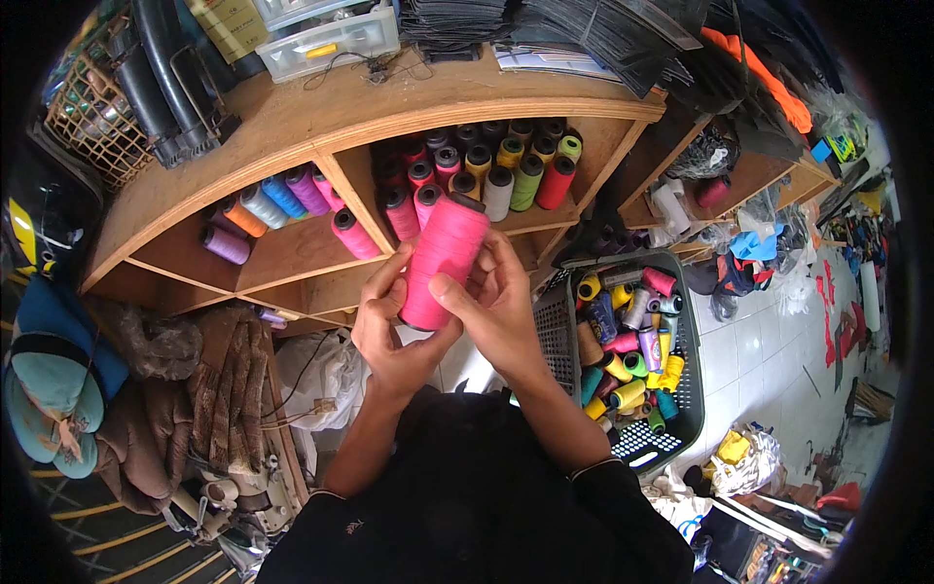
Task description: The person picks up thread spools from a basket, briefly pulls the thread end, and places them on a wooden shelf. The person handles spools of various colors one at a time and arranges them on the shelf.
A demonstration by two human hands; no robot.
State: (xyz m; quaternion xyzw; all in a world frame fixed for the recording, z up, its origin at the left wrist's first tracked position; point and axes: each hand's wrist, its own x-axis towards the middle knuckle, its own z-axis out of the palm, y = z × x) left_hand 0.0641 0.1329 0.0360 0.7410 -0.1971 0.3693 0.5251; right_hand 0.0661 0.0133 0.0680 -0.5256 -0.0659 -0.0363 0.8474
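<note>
A large pink spool of thread (pixel 443 258) is held upright, tilted slightly to the right, in front of my chest. My left hand (pixel 381 319) wraps its fingers about the spool's lower left side. On the other side my right hand (pixel 498 307) grips it, the thumb pressed across its front. The dark core end shows at the top. Just beyond the hands, a wooden shelf (pixel 336 190) holds rows of thread spools in many colours, among them a white spool (pixel 498 193), a red spool (pixel 556 183) and another pink spool (pixel 354 234) lying on its side.
A dark plastic basket (pixel 689 375) full of mixed thread spools stands to my right. Above the shelf are a clear drawer unit (pixel 329 47) and stacked dark sheets (pixel 598 37). Caps (pixel 53 384) and brown cloth (pixel 229 389) hang at the left. Bags lie on the tiled floor (pixel 744 341).
</note>
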